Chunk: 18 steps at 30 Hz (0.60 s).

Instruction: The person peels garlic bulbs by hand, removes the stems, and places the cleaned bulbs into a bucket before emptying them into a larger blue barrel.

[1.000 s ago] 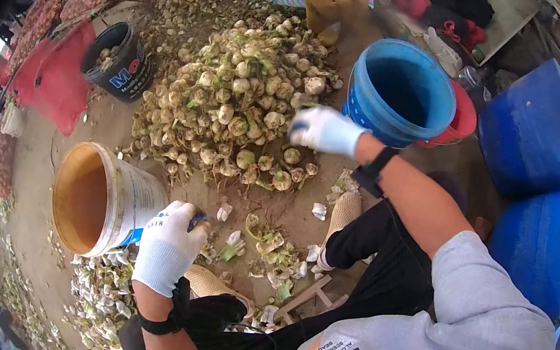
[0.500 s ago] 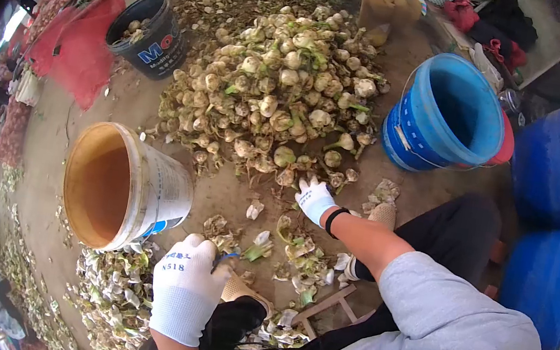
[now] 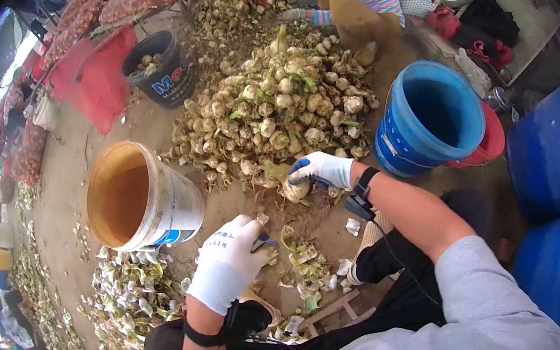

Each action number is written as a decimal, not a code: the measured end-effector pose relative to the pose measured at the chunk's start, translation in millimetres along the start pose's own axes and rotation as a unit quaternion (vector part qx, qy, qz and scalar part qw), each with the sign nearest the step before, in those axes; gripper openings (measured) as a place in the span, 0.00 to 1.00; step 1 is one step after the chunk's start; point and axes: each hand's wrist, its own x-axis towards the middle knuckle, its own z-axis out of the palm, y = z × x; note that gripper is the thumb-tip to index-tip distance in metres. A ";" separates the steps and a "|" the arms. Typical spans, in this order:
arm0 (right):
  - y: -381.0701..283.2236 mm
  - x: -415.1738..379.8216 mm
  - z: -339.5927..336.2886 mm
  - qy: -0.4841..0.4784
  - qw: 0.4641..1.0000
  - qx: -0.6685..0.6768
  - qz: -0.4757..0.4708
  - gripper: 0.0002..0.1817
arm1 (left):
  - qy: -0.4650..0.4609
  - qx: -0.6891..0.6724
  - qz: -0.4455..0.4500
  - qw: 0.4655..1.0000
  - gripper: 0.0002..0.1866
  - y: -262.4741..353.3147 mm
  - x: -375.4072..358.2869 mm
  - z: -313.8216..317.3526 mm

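A white glove with blue fingertips covers my right hand [image 3: 320, 170], whose fingers are closed round a pale bulb [image 3: 296, 190] at the front edge of the large bulb pile [image 3: 268, 111]. My left hand [image 3: 232, 251], gloved the same way, is lower and to the left, with its fingers curled; what they hold, if anything, is too small to name. Loose peelings [image 3: 304, 255] lie on the ground between my hands and feet. The white bucket [image 3: 177, 207], tipped so its brown inside shows, is just beyond my left hand.
A blue bucket [image 3: 402, 132] stands right of the pile, with a red bucket [image 3: 490, 137] behind it. The black bucket [image 3: 174, 83] is at the pile's left. Across the pile a co-worker [image 3: 363, 3] in striped sleeves crouches. Discarded skins [image 3: 132, 290] cover the ground at lower left.
My right hand has turned and closed on a bulb at the pile's edge. My left hand has shifted right, nearer the scattered peelings. The camera view has also shifted.
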 end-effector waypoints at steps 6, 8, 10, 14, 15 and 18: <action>-124.0 -107.6 33.4 -0.114 0.974 -0.122 -0.156 0.26 | 0.102 -0.034 0.072 0.992 0.15 26.6 16.2 1.8; -138.5 -127.7 32.0 -0.097 0.971 -0.136 -0.173 0.27 | 0.144 -0.026 0.077 0.986 0.15 33.9 15.6 -0.4; -150.3 -150.5 34.7 -0.083 0.967 -0.137 -0.200 0.29 | 0.141 -0.004 0.102 0.985 0.16 39.3 17.2 1.7; -138.2 -160.3 43.8 -0.062 0.918 -0.144 -0.364 0.36 | 0.210 0.034 0.096 0.972 0.17 50.9 21.9 13.9; -137.1 -164.9 45.4 -0.090 0.943 -0.079 -0.311 0.41 | 0.206 0.047 0.088 0.974 0.17 49.1 22.9 14.7; -126.3 -160.9 53.1 0.013 0.918 -0.150 -0.368 0.41 | 0.203 0.070 0.075 0.974 0.17 47.2 26.0 17.6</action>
